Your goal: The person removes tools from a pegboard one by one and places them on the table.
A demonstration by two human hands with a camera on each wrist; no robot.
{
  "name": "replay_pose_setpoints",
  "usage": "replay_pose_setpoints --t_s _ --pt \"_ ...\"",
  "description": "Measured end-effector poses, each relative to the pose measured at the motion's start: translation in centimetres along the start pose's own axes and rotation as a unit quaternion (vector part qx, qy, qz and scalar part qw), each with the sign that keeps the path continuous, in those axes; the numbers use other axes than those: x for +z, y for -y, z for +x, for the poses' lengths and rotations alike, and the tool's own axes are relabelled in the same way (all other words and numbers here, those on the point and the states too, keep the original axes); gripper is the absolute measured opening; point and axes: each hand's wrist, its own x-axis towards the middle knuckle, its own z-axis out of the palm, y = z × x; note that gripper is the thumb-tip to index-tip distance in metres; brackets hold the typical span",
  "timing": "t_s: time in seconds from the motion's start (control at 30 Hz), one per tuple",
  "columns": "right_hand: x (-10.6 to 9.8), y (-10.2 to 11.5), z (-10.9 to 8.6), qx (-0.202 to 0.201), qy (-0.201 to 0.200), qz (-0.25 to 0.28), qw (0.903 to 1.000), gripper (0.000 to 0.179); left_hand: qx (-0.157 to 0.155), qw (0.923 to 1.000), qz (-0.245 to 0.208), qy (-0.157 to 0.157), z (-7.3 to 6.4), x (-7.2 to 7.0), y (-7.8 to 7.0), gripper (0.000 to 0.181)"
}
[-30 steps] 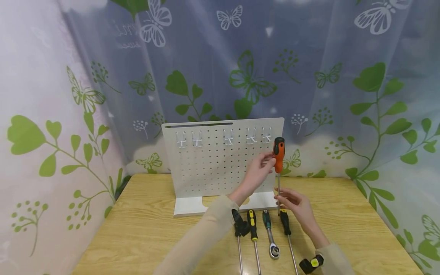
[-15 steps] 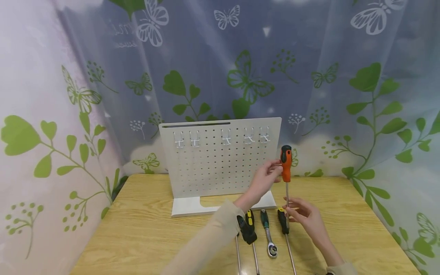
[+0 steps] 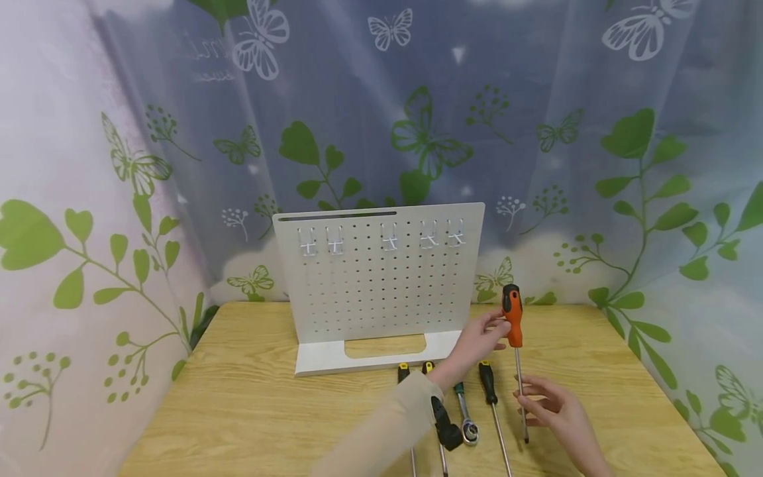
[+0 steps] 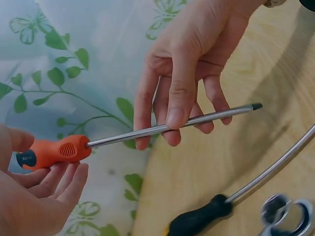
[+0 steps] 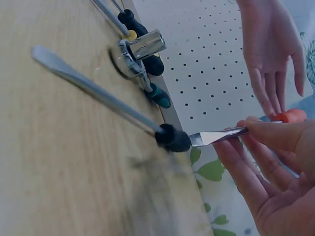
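A flat-blade screwdriver point(image 3: 514, 326) with an orange and black handle is held upright above the table, right of the pegboard. My left hand point(image 3: 480, 339) holds its handle between thumb and fingers. Lower down, my right hand point(image 3: 557, 414) pinches the metal shaft near the tip. In the left wrist view the shaft point(image 4: 147, 131) lies between the right thumb and fingers, the dark tip sticking out past them. The right wrist view shows the bare blade point(image 5: 199, 139) close up, with the orange handle point(image 5: 291, 116) mostly behind the right hand.
A white pegboard point(image 3: 381, 291) with several wire hooks point(image 3: 390, 237) stands at the back of the wooden table point(image 3: 238, 397). In front lie a black screwdriver point(image 3: 487, 384), a ratchet wrench point(image 3: 469, 430), and two more screwdrivers, partly covered by the left arm.
Both hands have moved right, down and nearer the body, carrying the orange screwdriver away from the pegboard. The tools on the table lie as before.
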Motion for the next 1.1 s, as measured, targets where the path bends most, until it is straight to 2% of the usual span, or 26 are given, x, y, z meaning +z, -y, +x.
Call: replay_pose_setpoints --t_s 0.1,0.2,0.4,0.53,0.67,0.77,0.87,0.97,1.1 --pt "-0.5 -0.5 -0.5 0.037 0.005 -0.008 0.9993 0.049 -0.004 0.9997 0.017 0.014 -0.1 0.7 0.7 0.045" --pt "-1.2 -0.9 -1.0 0.055 0.027 -0.024 0.9978 0.051 -0.004 0.9987 0.040 0.031 -0.2 1.3 1.5 0.048" --pt "-2.4 -1.7 -2.0 0.054 0.069 -0.053 0.9948 0.054 -0.027 0.9953 0.075 0.054 -0.6 2.5 3.2 0.049" --pt "-3.0 -2.4 -2.4 0.057 0.095 -0.051 0.9925 0.055 -0.038 0.9916 0.107 0.062 -0.8 3.2 3.9 0.040" --pt "-3.3 -3.0 -2.8 0.071 0.114 -0.039 0.9902 0.058 -0.049 0.9838 0.161 0.062 -1.0 3.8 4.6 0.034" --pt "-3.7 -3.3 -3.0 0.078 0.135 -0.019 0.9876 0.060 -0.071 0.9749 0.201 0.063 -1.2 4.3 5.1 0.037" --pt "-4.1 -3.7 -2.9 0.100 0.159 -0.004 0.9821 0.060 -0.091 0.9696 0.217 0.068 -1.3 4.6 5.5 0.031" --pt "-4.5 -4.0 -2.7 0.112 0.179 -0.019 0.9773 0.061 -0.107 0.9647 0.227 0.081 -1.6 4.7 5.7 0.024" --pt "-4.8 -4.2 -2.7 0.114 0.192 -0.056 0.9731 0.063 -0.124 0.9562 0.246 0.098 -2.0 4.9 5.8 0.024"
